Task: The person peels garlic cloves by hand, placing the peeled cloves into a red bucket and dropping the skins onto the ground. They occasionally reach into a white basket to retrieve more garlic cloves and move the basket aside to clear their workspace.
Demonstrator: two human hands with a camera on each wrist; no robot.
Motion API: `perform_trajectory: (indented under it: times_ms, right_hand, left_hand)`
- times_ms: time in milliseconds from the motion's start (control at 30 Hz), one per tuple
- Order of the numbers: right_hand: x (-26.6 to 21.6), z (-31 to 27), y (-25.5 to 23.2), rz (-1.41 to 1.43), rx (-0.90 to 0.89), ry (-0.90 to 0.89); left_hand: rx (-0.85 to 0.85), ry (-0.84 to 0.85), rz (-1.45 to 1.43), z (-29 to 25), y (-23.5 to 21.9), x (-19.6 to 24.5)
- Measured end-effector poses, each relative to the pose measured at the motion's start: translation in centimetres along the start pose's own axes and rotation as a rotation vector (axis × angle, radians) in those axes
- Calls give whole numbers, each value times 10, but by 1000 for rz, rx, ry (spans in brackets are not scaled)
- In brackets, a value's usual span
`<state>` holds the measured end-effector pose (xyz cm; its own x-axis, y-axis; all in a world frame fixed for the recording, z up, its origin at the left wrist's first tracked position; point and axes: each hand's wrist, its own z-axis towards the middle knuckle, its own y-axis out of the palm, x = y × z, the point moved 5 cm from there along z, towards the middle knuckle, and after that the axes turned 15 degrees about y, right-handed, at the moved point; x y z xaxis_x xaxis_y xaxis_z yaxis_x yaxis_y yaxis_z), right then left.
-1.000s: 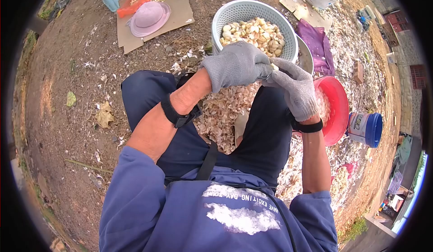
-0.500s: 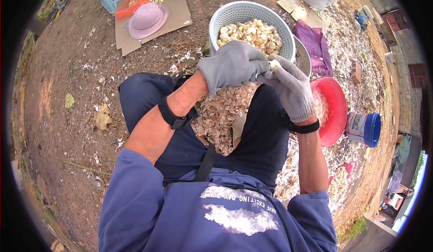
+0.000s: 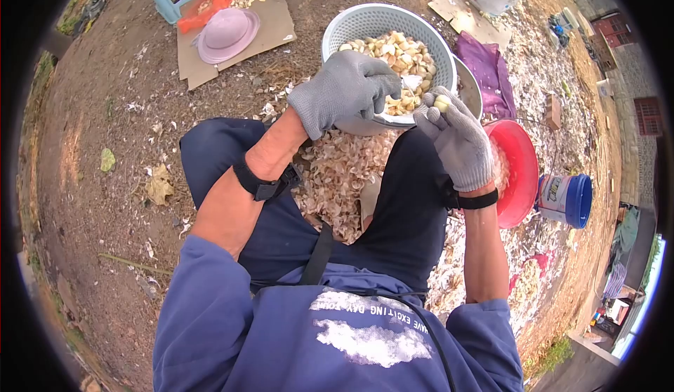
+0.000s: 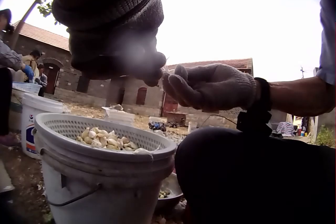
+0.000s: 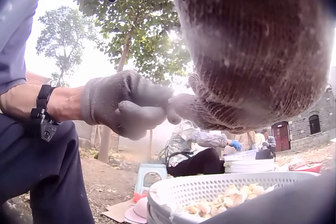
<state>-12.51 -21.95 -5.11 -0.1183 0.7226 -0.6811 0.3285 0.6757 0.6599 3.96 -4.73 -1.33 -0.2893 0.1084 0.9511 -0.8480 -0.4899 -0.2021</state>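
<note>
The clove (image 3: 441, 103) is pinched by the right hand's (image 3: 460, 143) fingers – to the right of the left hand (image 3: 340, 91), near the basket (image 3: 382, 17) – while the left fingers are curled, contents indiscernible, across a gap to be closed.

This is an open-air yard — bare dirt ground (image 3: 105, 216) spreads around and below the hands (image 3: 344, 94), littered with pale papery skins (image 3: 530, 62) and a dry leaf (image 3: 160, 185). Beyond the hands stand low masonry buildings (image 4: 136, 95) with reddish roofs (image 4: 47, 36); leafy trees (image 5: 142, 22) and daylight sky (image 4: 220, 14) show above — and other people (image 5: 191, 148) sit nearby outdoors.
</note>
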Motion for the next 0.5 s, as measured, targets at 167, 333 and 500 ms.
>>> perform_trajectory:
  times_ms: [167,333,500]
  right_hand:
    - [-1,-6,1,8,-7,-4]
    - [-1,-12,3,-57,-1,20]
    - [0,-28,14,-278,174,8]
  left_hand:
    - [-135,317,75,-9,0,20]
    - [-640,180,661,-22,39,-1]
    - [-535,11,605,-17,34,0]
